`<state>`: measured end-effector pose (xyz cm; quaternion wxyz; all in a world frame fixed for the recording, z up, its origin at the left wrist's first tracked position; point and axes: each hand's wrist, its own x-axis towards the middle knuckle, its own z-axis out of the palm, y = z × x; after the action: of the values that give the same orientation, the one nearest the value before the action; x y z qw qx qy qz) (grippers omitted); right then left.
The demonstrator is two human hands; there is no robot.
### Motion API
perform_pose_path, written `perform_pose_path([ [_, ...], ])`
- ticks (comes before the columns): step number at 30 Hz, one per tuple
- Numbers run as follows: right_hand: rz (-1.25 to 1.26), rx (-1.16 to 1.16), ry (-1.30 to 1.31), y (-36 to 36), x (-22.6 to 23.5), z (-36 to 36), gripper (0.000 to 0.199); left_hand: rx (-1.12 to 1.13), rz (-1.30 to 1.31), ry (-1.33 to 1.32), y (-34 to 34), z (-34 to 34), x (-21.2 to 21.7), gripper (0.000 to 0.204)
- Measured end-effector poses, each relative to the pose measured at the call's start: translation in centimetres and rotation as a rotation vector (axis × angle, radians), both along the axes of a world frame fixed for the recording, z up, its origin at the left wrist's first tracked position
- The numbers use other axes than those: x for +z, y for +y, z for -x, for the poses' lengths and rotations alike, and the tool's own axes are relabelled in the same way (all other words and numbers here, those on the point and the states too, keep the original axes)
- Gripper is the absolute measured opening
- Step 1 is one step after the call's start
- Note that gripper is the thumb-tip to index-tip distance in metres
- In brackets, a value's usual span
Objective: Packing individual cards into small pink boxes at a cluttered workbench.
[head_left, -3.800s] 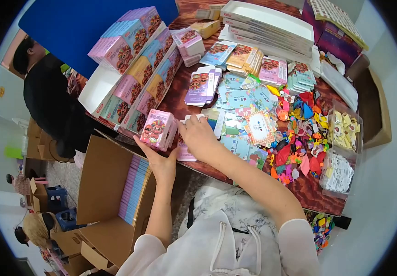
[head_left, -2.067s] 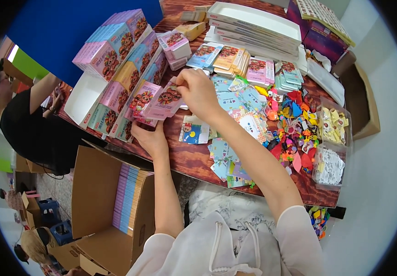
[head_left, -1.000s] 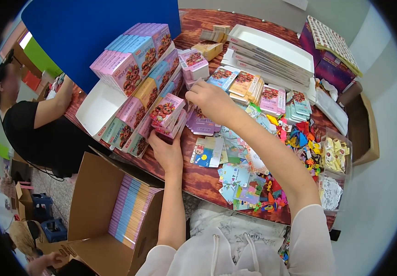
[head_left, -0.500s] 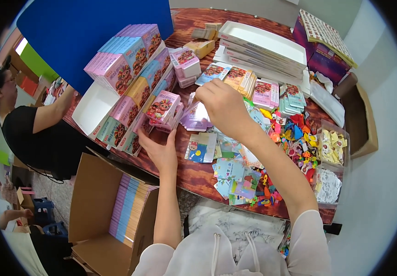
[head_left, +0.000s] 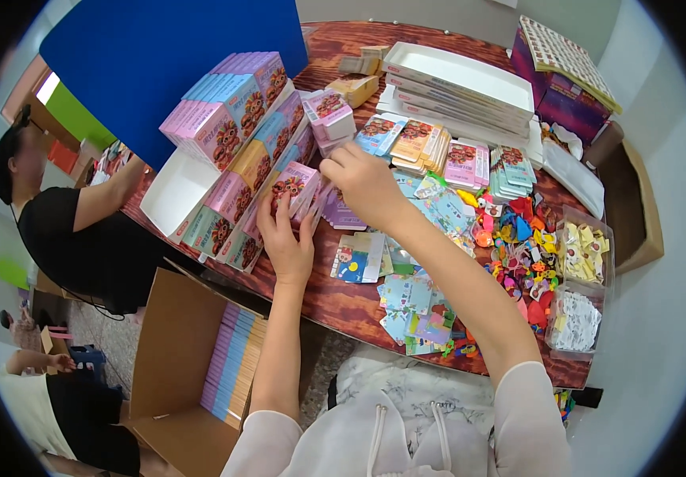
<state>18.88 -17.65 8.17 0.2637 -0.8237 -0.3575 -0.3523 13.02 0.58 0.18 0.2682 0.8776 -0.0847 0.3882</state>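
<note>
My left hand (head_left: 287, 250) is closed round a small pink card box (head_left: 295, 187) with cartoon figures, beside the stacked boxes at left. Fingers bent and pressed together, my right hand (head_left: 364, 184) hovers by that box's right edge; what it pinches, if anything, is hidden. Just beyond it lie piles of flat cartons: blue (head_left: 378, 133), orange (head_left: 421, 143), pink (head_left: 467, 161) and green (head_left: 511, 171). Purple flat cartons (head_left: 343, 211) lie partly under my right hand. Printed cards (head_left: 410, 294) are spread nearer to me.
Rows of packed boxes (head_left: 207, 131) stand at left in white trays. Stacked empty trays (head_left: 458, 75) sit at the back. Small colourful toys (head_left: 518, 246) and clear bins of packets (head_left: 581, 250) are at right. An open cardboard box (head_left: 192, 350) stands below; a person (head_left: 80, 222) works at left.
My right hand has moved left from the flat carton piles to the pink box. My left hand has shifted up onto the box. The whole view has moved slightly.
</note>
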Motion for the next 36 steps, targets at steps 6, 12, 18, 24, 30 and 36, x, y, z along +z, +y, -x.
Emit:
perform_pose_path([
  [6, -0.066, 0.006, -0.065, 1.4, -0.6, -1.1, 0.014, 0.038, 0.013, 0.014, 0.3, -0.4, 0.2, 0.046],
  [12, -0.04, -0.053, 0.014, -2.1, 0.3, 2.3, 0.01, 0.106, -0.009, -0.026, -0.7, 0.9, 2.0, 0.047],
  [18, -0.067, 0.07, 0.548, -9.1, 2.1, 12.5, 0.012, -0.808, 0.563, 0.841, -4.8, 7.9, 7.7, 0.078],
  [24, -0.427, 0.16, 1.08, -12.0, 2.3, 20.3, 0.01, -1.434, 0.816, 1.554, -10.0, 9.8, 4.3, 0.073],
  [30, -0.493, -0.112, 0.697, -15.3, 0.4, 25.5, 0.012, -1.232, 1.007, 1.543, -14.1, 13.8, 2.9, 0.052],
  [36, -1.087, -0.045, 0.938, -15.5, -2.5, 29.2, 0.024, -1.252, 1.118, 1.605, -16.1, 15.5, 0.1, 0.059],
])
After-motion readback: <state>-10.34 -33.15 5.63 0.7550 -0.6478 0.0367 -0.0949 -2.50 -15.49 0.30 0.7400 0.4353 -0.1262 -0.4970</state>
